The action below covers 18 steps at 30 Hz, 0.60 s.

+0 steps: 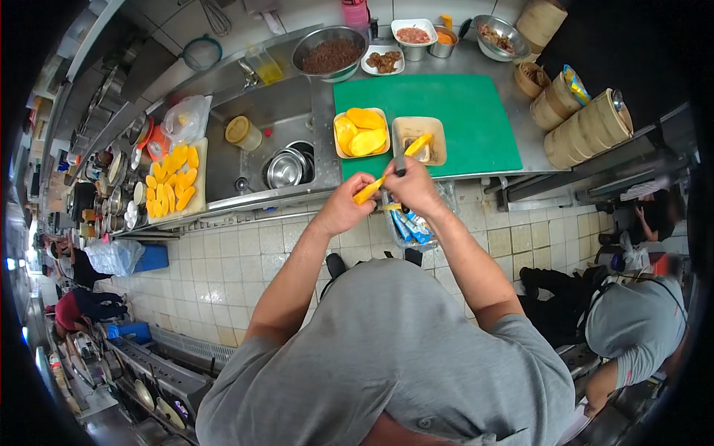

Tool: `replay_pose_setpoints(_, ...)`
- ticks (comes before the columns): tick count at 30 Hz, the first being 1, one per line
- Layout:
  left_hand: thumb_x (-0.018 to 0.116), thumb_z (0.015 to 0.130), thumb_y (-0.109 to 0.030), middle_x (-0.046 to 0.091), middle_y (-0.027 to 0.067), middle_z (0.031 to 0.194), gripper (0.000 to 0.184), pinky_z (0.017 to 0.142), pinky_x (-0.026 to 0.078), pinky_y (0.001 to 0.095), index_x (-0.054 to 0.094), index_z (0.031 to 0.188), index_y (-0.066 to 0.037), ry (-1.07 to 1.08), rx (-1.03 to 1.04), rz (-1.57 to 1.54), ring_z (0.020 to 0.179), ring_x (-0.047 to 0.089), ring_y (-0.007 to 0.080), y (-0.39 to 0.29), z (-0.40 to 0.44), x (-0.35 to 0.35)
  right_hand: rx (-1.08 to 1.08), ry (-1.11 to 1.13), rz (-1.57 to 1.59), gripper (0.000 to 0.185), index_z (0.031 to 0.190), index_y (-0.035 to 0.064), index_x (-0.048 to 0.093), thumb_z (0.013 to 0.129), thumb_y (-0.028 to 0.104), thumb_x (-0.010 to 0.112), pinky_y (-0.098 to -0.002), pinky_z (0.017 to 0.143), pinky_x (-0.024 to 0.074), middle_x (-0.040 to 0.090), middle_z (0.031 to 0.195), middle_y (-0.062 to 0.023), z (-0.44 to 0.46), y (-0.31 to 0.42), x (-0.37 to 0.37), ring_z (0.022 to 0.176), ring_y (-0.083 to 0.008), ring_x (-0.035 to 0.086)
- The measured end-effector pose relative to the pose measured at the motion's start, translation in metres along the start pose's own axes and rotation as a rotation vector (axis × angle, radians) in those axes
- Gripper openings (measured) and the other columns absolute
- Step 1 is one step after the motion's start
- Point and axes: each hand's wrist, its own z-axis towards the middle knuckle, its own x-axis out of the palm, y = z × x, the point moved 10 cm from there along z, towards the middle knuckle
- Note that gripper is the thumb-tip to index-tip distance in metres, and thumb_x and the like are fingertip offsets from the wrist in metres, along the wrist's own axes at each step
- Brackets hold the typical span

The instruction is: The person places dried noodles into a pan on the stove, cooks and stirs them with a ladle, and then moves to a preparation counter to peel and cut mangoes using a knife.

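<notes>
My left hand (344,208) is closed around a yellow mango piece (367,192) over the counter's front edge. Close on its right, my right hand (414,187) grips a small knife (400,166); its dark handle shows above the fist, and the fingers hide much of it. Just beyond my hands, a square tray of mango pieces (362,132) sits on the green cutting board (476,111). Beside it is a second tray (435,132), which has a yellow strip (418,144) inside.
A sink (223,167) with metal bowls (285,170) lies left, then a pale board of mango pieces (172,182). A bowl of dark food (330,58) and small dishes stand behind. Bamboo steamers (587,137) line the right. A person (632,316) is behind at right.
</notes>
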Motion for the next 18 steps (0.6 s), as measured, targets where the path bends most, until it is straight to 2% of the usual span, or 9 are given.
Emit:
replay_pose_setpoints(1,0.065,0.086,-0.001,0.064,0.0074,0.109,0.040,0.089,0.050,0.0342,0.053,0.124,-0.005,0.067,-0.021,-0.252,0.101,0.063,0.0204,0.000,0.003,0.008,0.001,0.001,0.000,0.005,0.085,0.0031,0.056,0.088,0.006,0.059,-0.0313,0.049,0.0455,0.061,0.069,-0.0079,0.003,-0.007,-0.005,0.061,-0.0155,0.060)
replay_pose_setpoints(3,0.066,0.090,-0.005,0.063,0.0057,0.111,0.037,0.089,0.050,0.0339,0.053,0.125,-0.006,0.048,-0.071,-0.477,0.102,0.062,0.0184,0.008,0.009,0.013,0.129,0.132,0.807,0.010,0.096,0.0082,0.056,0.088,0.003,0.058,-0.0220,0.044,0.0378,0.060,0.073,-0.0078,0.007,-0.025,0.004,0.049,-0.0100,0.048)
replay_pose_setpoints(4,0.066,0.093,-0.008,0.062,0.0040,0.114,0.034,0.089,0.050,0.0336,0.053,0.126,-0.007,0.031,-0.121,-0.700,0.104,0.061,0.0164,0.014,0.014,0.019,0.164,0.180,0.910,0.012,0.097,0.0092,0.054,0.088,0.000,0.055,-0.0227,0.043,0.0372,0.060,0.078,-0.0111,0.007,-0.031,0.005,0.051,-0.0110,0.046)
replay_pose_setpoints(7,0.060,0.101,-0.020,0.062,0.0046,0.118,0.032,0.090,0.051,0.0343,0.051,0.130,-0.011,-0.113,-0.078,-0.926,0.110,0.059,0.0160,0.025,0.030,0.033,0.078,0.183,1.095,0.013,0.098,0.0093,0.052,0.089,0.001,0.056,-0.0223,0.044,0.0387,0.059,0.081,-0.0109,0.003,-0.016,0.005,0.060,-0.0128,0.054)
replay_pose_setpoints(8,0.065,0.097,-0.023,0.064,0.0046,0.106,0.031,0.079,0.053,0.0301,0.057,0.121,-0.005,-0.247,-0.122,-0.991,0.092,0.063,0.0140,0.021,0.030,0.037,0.040,0.201,1.118,0.013,0.095,0.0097,0.051,0.088,0.000,0.055,-0.0222,0.045,0.0406,0.060,0.085,-0.0112,0.002,-0.013,0.003,0.065,-0.0142,0.056)
replay_pose_setpoints(11,0.063,0.098,-0.024,0.065,0.0046,0.092,0.026,0.071,0.054,0.0312,0.062,0.114,-0.003,-0.122,-0.183,-1.136,0.079,0.065,0.0152,0.007,0.044,0.060,-0.082,0.105,1.168,0.014,0.095,0.0095,0.051,0.087,-0.001,0.055,-0.0227,0.047,0.0423,0.059,0.090,-0.0105,0.001,-0.011,-0.010,0.071,-0.0156,0.057)
replay_pose_setpoints(12,0.060,0.099,-0.023,0.063,0.0047,0.079,0.021,0.064,0.054,0.0312,0.063,0.102,-0.003,-0.175,-0.182,-1.157,0.067,0.064,0.0168,-0.004,0.047,0.062,-0.086,0.106,1.185,0.014,0.094,0.0090,0.051,0.086,-0.001,0.053,-0.0233,0.047,0.0432,0.059,0.091,-0.0105,-0.001,-0.014,-0.012,0.074,-0.0167,0.058)
replay_pose_setpoints(16,0.054,0.099,-0.023,0.060,0.0047,0.082,0.021,0.055,0.055,0.0293,0.060,0.101,-0.003,-0.050,-0.244,-1.237,0.076,0.061,0.0188,0.029,0.068,0.087,-0.150,0.118,1.315,0.013,0.092,0.0096,0.051,0.085,-0.001,0.052,-0.0242,0.046,0.0433,0.059,0.090,-0.0109,-0.007,-0.021,-0.019,0.070,-0.0178,0.057)
replay_pose_setpoints(18,0.055,0.099,-0.023,0.060,0.0048,0.081,0.020,0.057,0.055,0.0305,0.059,0.101,-0.004,-0.038,-0.273,-1.219,0.077,0.061,0.0193,0.020,0.071,0.095,-0.194,0.208,1.362,0.012,0.092,0.0100,0.051,0.085,0.000,0.052,-0.0245,0.046,0.0431,0.059,0.090,-0.0112,-0.007,-0.022,-0.028,0.069,-0.0176,0.056)
